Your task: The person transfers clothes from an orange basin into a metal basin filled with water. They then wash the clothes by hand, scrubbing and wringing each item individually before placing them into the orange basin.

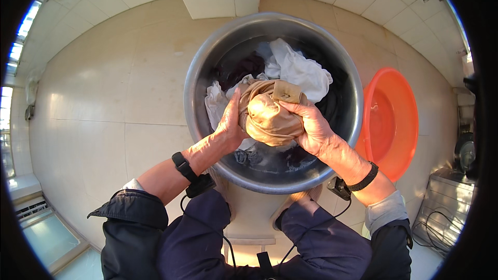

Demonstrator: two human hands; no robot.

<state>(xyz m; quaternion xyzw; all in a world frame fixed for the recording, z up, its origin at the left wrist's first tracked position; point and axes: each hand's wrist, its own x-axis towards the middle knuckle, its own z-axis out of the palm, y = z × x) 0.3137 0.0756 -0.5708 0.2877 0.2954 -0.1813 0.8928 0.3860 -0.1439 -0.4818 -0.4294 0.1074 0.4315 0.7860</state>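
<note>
Between my hands is a bunched tan garment (pixel 268 118), wet-looking and gathered into a ball, with a stitched band on its upper side. My left hand (pixel 232 122) presses its left side. On the right, my right hand (pixel 311 126) grips it, thumb on top near the band. The garment is held over a large round metal basin (pixel 196 66) of dark water. Behind it in the basin lies white cloth (pixel 299 70). More white cloth (pixel 216 103) shows at the left, and dark red cloth (pixel 247 66) sits in the water. Some fingers are hidden under the garment.
An orange plastic basin (pixel 391 124) leans close against the metal basin's right side. My knees and feet are at its near side. Cables run from devices on my wrists. A metal cabinet (pixel 443 198) with black cables stands lower right. Tiled floor (pixel 89 97) spreads leftward.
</note>
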